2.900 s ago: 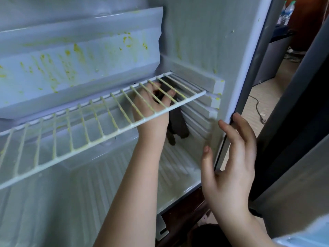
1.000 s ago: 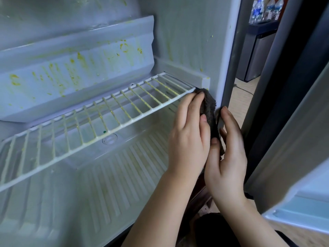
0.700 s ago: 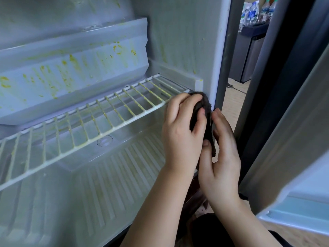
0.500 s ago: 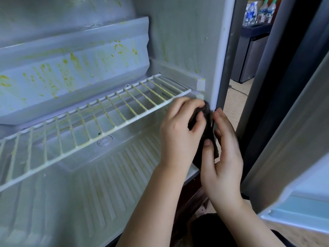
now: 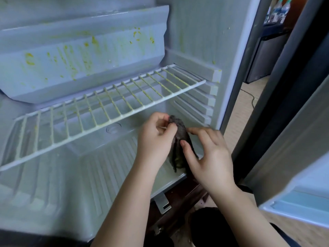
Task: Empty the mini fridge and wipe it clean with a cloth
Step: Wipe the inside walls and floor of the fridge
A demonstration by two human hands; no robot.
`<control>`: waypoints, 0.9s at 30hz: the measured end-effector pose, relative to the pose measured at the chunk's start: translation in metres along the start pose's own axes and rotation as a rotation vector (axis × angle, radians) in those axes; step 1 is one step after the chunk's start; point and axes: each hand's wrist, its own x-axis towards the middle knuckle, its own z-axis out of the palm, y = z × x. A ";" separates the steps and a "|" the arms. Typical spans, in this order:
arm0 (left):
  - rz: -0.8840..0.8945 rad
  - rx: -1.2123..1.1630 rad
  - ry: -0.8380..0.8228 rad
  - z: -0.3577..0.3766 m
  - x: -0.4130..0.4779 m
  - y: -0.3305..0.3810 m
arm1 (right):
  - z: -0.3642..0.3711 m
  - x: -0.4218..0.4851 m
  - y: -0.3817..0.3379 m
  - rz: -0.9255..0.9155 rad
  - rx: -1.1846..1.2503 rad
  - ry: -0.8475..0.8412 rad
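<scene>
Right hand [image 5: 210,157]: thumb and blurred fingers pinch the dark cloth [image 5: 179,138] at its middle.
Left hand [image 5: 154,139]: fingers curled, pinching the cloth's top end.
Cloth: hangs between both hands, just above the mini fridge [image 5: 89,166] floor, near its right wall.
Wire shelf [image 5: 106,111]: above the hands, yellow-streaked.
Back panel [image 5: 71,56]: spattered yellow.
Bottles [image 5: 279,9]: far off, past the fridge's right edge.
</scene>
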 end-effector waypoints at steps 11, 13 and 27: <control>-0.233 -0.242 0.012 -0.028 0.011 -0.007 | 0.006 0.009 0.002 0.264 0.076 -0.357; -0.236 -0.236 0.049 -0.035 0.013 -0.007 | 0.005 0.009 -0.001 0.263 0.140 -0.309; 0.122 0.394 -0.401 -0.030 0.008 -0.002 | -0.004 0.011 -0.016 0.232 0.493 0.142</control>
